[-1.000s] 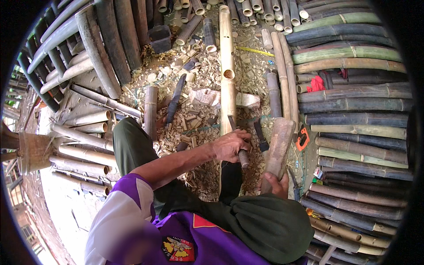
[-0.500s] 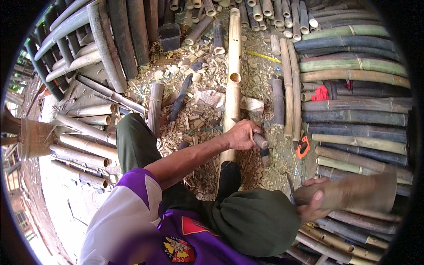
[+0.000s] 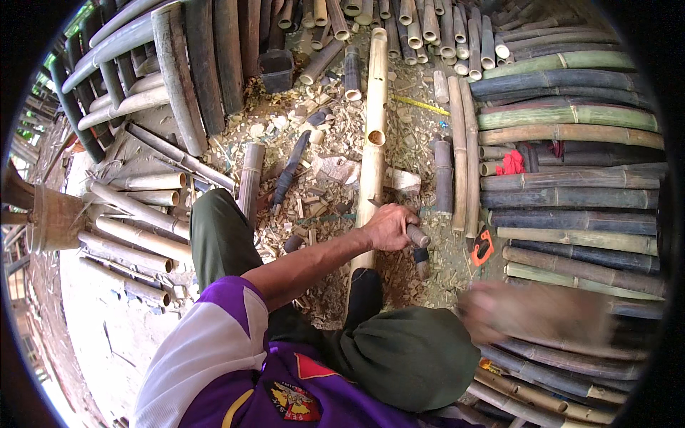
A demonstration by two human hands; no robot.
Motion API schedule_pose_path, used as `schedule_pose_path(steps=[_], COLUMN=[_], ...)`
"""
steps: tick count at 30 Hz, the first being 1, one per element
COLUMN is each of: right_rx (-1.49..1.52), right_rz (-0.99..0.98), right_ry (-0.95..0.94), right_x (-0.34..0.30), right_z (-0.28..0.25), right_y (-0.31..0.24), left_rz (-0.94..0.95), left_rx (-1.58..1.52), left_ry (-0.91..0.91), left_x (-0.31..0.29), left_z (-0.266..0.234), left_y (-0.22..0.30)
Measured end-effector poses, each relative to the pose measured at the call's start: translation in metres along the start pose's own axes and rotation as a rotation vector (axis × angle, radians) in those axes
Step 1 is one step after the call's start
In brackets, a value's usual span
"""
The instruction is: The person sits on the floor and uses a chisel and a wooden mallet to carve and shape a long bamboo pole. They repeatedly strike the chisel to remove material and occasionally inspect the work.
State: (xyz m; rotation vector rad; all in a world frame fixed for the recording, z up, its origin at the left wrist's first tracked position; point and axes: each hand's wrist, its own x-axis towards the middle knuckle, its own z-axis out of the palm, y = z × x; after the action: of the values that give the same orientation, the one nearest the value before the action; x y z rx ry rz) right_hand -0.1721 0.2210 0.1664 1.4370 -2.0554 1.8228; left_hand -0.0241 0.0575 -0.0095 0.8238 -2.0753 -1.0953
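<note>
A long pale bamboo pole (image 3: 374,167) lies lengthwise in front of me, with a round hole cut in its upper side. My left hand (image 3: 391,227) is closed round a chisel (image 3: 418,236); its rounded handle sticks out to the right, and the blade tip meets the pole's surface. On the right, my right hand (image 3: 486,311) grips a thick wooden mallet (image 3: 560,314), both smeared by motion and apart from the chisel. My dark-covered foot (image 3: 364,291) rests against the near end of the pole.
Wood chips (image 3: 314,207) cover the ground. A dark-wrapped tool (image 3: 291,170) lies left of the pole, an orange-handled saw (image 3: 483,247) to its right. Stacked bamboo poles (image 3: 571,197) line the right; a dark bucket (image 3: 276,70) and a yellow measuring tape (image 3: 421,105) sit farther off.
My right hand and the mallet have swung leftward, closer to my knee and the chisel. The left hand keeps its hold at the pole. The whole view has shifted slightly.
</note>
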Motion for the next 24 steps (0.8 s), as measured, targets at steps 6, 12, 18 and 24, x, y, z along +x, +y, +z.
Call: schedule_pose_path(steps=[6, 12, 18, 24], right_rx=[0.094, 0.388, 0.437, 0.340], right_rz=[0.439, 0.581, 0.588, 0.900], right_ry=[-0.671, -0.421, -0.330, -0.458], right_x=[-0.032, -0.047, -0.063, -0.065], right_z=[0.044, -0.009, -0.017, -0.020], right_y=[0.015, 0.055, 0.087, 0.060], left_rz=[-0.170, 0.287, 0.322, 0.348], left_rx=[-0.426, -0.082, 0.207, 0.191], left_ry=[0.110, 0.222, -0.313, -0.260], left_x=[0.017, 0.031, -0.030, -0.039], left_z=[-0.022, -0.031, 0.009, 0.008], left_y=[-0.023, -0.018, 0.012, 0.004])
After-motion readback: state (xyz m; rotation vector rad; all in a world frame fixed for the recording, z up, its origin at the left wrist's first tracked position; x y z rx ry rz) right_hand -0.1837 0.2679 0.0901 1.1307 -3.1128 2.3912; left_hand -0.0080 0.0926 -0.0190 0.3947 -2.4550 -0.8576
